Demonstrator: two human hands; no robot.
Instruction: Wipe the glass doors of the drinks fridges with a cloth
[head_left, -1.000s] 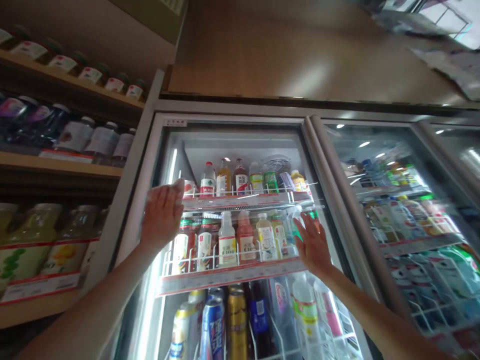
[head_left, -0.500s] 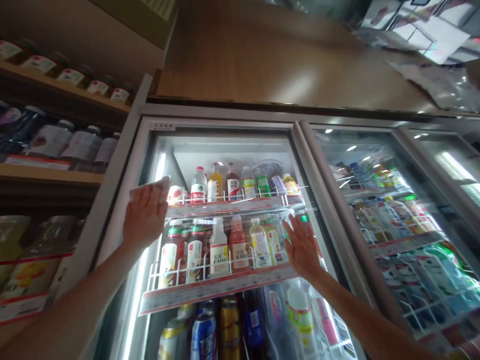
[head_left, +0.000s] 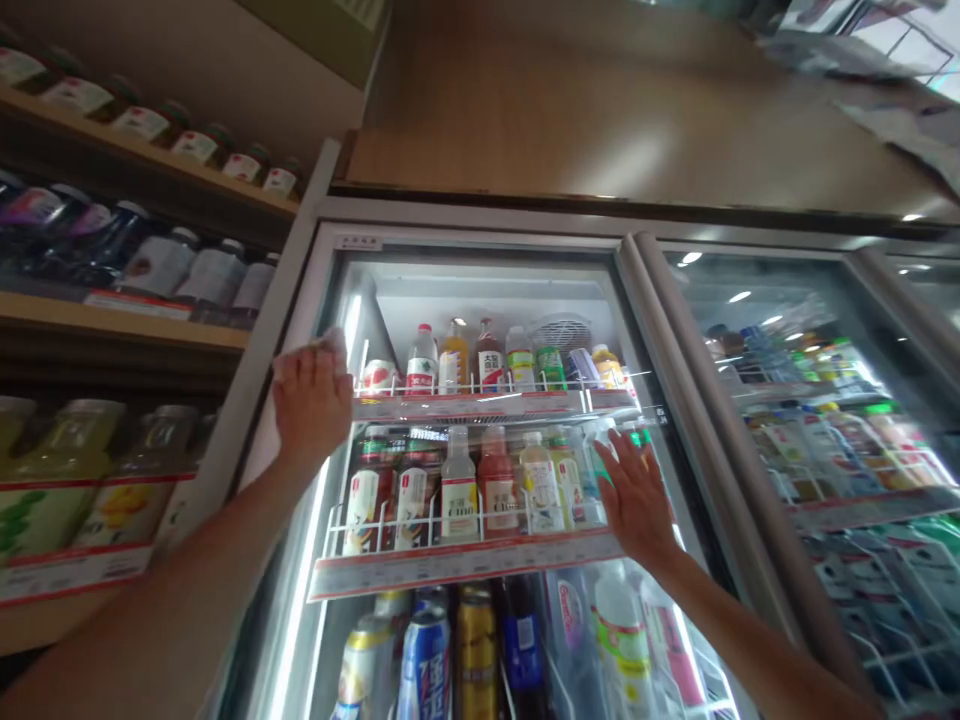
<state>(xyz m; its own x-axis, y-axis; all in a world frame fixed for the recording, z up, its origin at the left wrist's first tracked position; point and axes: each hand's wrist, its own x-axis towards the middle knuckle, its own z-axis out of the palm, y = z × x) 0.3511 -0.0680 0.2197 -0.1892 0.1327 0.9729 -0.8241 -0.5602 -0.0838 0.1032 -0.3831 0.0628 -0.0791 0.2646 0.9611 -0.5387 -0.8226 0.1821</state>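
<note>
My left hand (head_left: pixel 313 400) is raised with the palm forward and fingers stretched, at the upper left of the glass door (head_left: pixel 480 265) of a drinks fridge. A pale patch shows at its fingertips; whether it is a thin cloth or a reflection I cannot tell. On the door's right side my right hand (head_left: pixel 636 500) lies flat, fingers a little apart, with nothing visible in it. Behind the glass, bottles line two shelves, among them a red-drink bottle (head_left: pixel 498 485) and a clear bottle (head_left: pixel 458 485). Cans, such as a blue can (head_left: pixel 425 665), stand lower down.
Wooden shelves (head_left: pixel 120 315) with bottles and jars stand at the left. A metal door frame (head_left: pixel 697 420) divides this door from another stocked glass door (head_left: pixel 810 300) on the right. Above runs a brown wooden panel (head_left: pixel 540 110), with plastic wrapping (head_left: pixel 840 55) on top.
The view has swung left, so the fridge sits further right in the picture. Both hands stay at the glass; the left is slightly higher against the door and the right slightly lower.
</note>
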